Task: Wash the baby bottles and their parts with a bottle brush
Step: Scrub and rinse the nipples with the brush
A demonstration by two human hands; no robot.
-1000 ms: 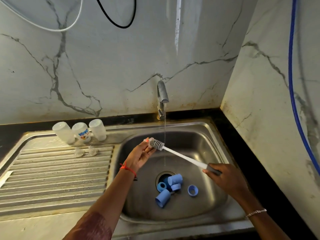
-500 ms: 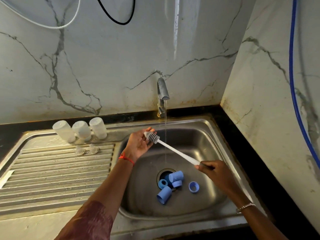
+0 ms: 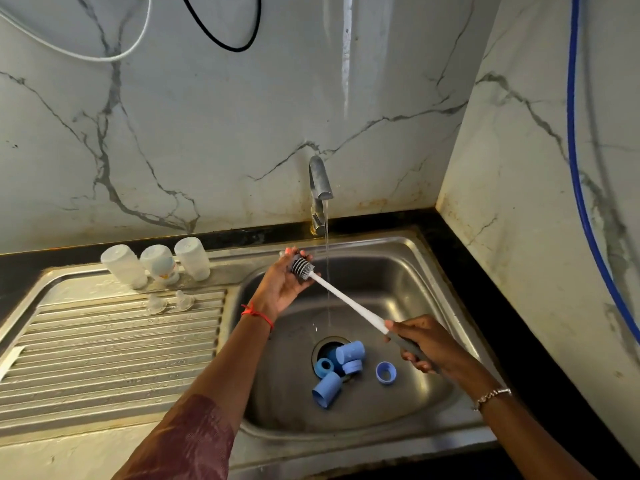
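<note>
Since a second ago: brush head shifted left, out from under the stream and deeper into my left palm. My right hand moved up and left with the handle. Bottles and blue parts did not move.

Left hand [image 3: 282,280]: fingers curled round the head of the brush [image 3: 346,301], fingertips showing above the bristles. Red thread [image 3: 258,313] on that wrist.

Right hand [image 3: 427,344]: closed tight on the grey handle, low and to the right. Bracelet [image 3: 491,396] on that wrist. The white shaft ran on a slant between my two hands, above the sink [image 3: 419,271].

Tap [image 3: 320,181] was on. Water [image 3: 327,258] fell just right of the brush head and crossed the shaft.

In the basin, below the shaft: two blue caps [image 3: 350,351] on their sides at the drain [image 3: 323,344], blue rings [image 3: 386,372] among and beside them. None touched the brush or a hand.

Left of the basin: three clear bottles [image 3: 124,263] stood mouth down in a row at the back of the drainboard [image 3: 104,341], well apart from my left hand. Two clear nipples [image 3: 156,303] sat just in front of them.

My left forearm hid part of the sink's left wall.
</note>
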